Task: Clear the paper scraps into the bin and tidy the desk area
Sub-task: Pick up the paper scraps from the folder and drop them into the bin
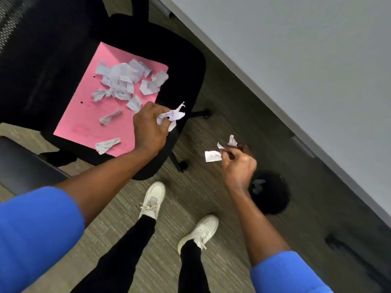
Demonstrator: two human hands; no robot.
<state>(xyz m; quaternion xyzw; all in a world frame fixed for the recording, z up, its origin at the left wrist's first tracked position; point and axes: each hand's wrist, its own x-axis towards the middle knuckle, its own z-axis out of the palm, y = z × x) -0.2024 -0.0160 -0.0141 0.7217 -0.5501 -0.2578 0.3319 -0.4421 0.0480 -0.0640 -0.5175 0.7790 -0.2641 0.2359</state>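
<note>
Several torn white paper scraps (122, 81) lie on a pink folder (84, 115) that rests on the seat of a black office chair (182, 66). My left hand (148, 125) hovers at the folder's near right corner, shut on a crumpled bunch of scraps (173, 116). My right hand (238, 163) is lower right, above the floor, pinching a few white scraps (212, 155). Just beyond and below that hand stands a round black bin (273, 195) with a scrap or two inside.
A grey desk top (296, 49) fills the upper right, its edge running diagonally. A dark cabinet (23, 166) sits at the left. My feet in white shoes (152, 199) stand on grey carpet between chair and bin. The chair's wheeled legs (205, 113) stick out.
</note>
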